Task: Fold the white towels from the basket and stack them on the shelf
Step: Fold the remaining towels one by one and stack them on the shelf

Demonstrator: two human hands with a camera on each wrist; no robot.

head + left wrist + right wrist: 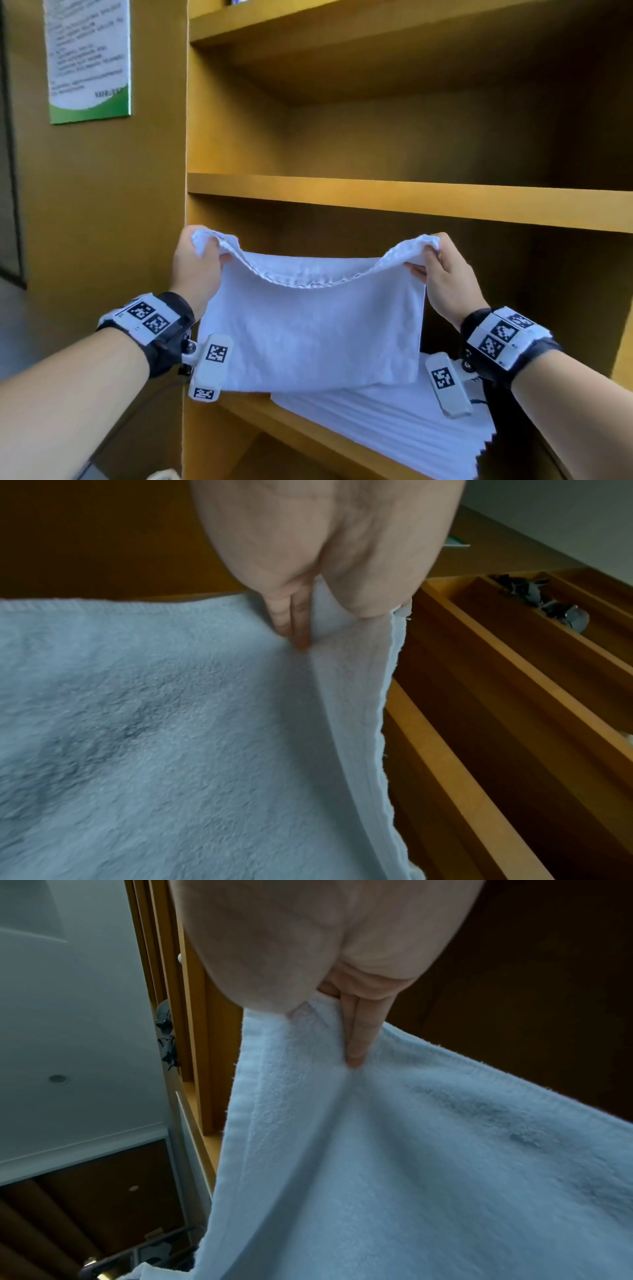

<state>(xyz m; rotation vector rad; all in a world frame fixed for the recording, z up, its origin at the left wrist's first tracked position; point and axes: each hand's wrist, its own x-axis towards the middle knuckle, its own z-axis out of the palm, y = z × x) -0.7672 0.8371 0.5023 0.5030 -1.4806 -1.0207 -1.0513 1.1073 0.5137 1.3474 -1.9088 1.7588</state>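
A white towel hangs doubled over in front of the wooden shelf unit, held up by its two top corners. My left hand pinches the left corner, and my right hand pinches the right one. Its lower edge brushes a stack of folded white towels lying on the lower shelf board. In the left wrist view my fingers press into the towel near its hem. The right wrist view shows one of my fingers curled over the towel.
An empty shelf board runs above the towel, with another shelf higher up. A green and white notice hangs on the brown wall at left. The unit's left side panel stands close to my left hand.
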